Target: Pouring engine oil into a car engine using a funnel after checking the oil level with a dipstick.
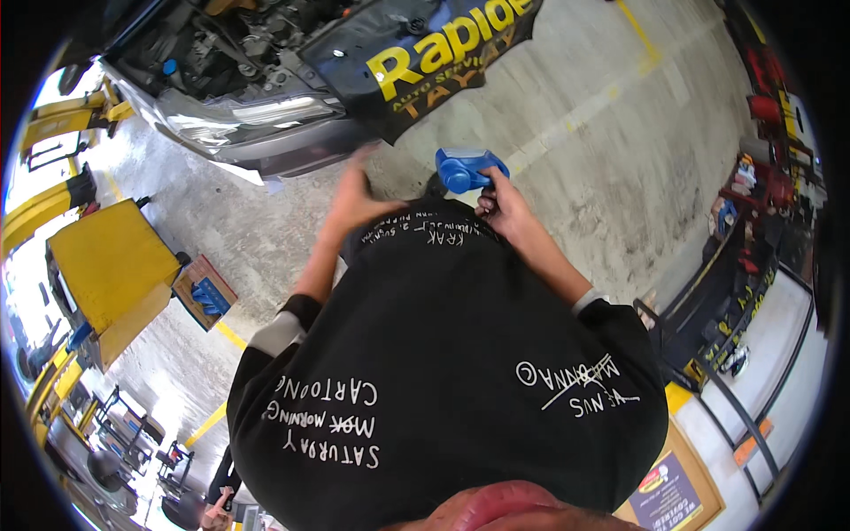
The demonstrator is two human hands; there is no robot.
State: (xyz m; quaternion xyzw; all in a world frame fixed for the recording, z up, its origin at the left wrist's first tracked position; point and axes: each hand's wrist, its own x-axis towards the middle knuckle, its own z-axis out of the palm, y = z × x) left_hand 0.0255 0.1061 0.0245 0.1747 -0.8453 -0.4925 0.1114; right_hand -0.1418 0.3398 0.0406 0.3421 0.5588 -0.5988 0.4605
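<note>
My right hand (503,202) is closed around the handle of a blue plastic jug (460,172), held in front of my waist. The jug's rounded blue cap faces up toward me. Off to the left, my left hand (352,196) is empty, with thumb and fingers apart, near the front of my dark shirt. Beyond that hand is the silver bumper (305,157) of a car, its headlight (282,110) above. Farther off lies the exposed engine bay (221,44), with a black fender cover (416,71) draped over the car's side.
At left stands a yellow cabinet-like cart (115,270), and beside it a cardboard box (190,276) holding blue containers. Yellow lift posts (57,119) rise behind. A dark metal rack (699,323) lines the right side. A person (218,511) is at the lower left edge.
</note>
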